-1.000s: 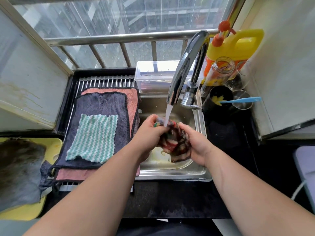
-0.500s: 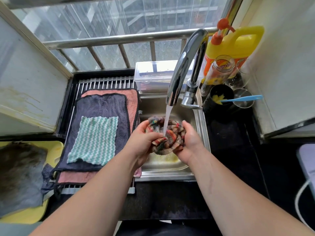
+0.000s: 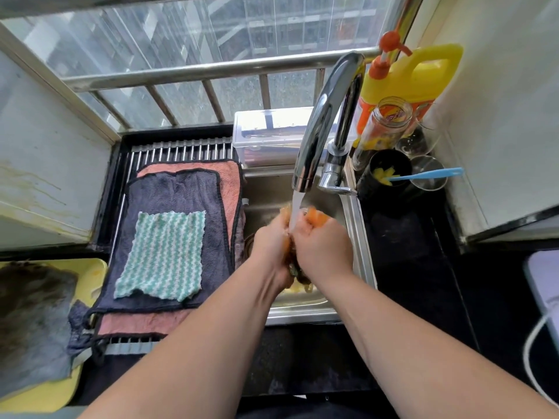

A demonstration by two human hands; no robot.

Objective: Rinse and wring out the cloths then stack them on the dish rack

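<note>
Both hands are closed round one bunched multicoloured cloth (image 3: 318, 216), held above the sink (image 3: 357, 234) under the tap (image 3: 326, 116). The left hand (image 3: 270, 246) and right hand (image 3: 323, 249) press together, backs up. The cloth shows orange above the fingers and darker below the palms. The running water (image 3: 295, 207) lands where the two hands meet.

On the dish rack (image 3: 181, 149), left of the sink, three cloths lie stacked flat: a pink cloth (image 3: 231, 182) at the bottom, a dark cloth (image 3: 181, 195) on it and a green-and-white cloth (image 3: 163, 252) on top. Farther left, a grey cloth (image 3: 30, 322) lies on a yellow tray (image 3: 45, 394).

Around the tap stand a clear box (image 3: 269, 137), a yellow jug (image 3: 420, 77), a jar (image 3: 387, 122) and a black cup (image 3: 390, 164), by the dark surface (image 3: 402, 252).
</note>
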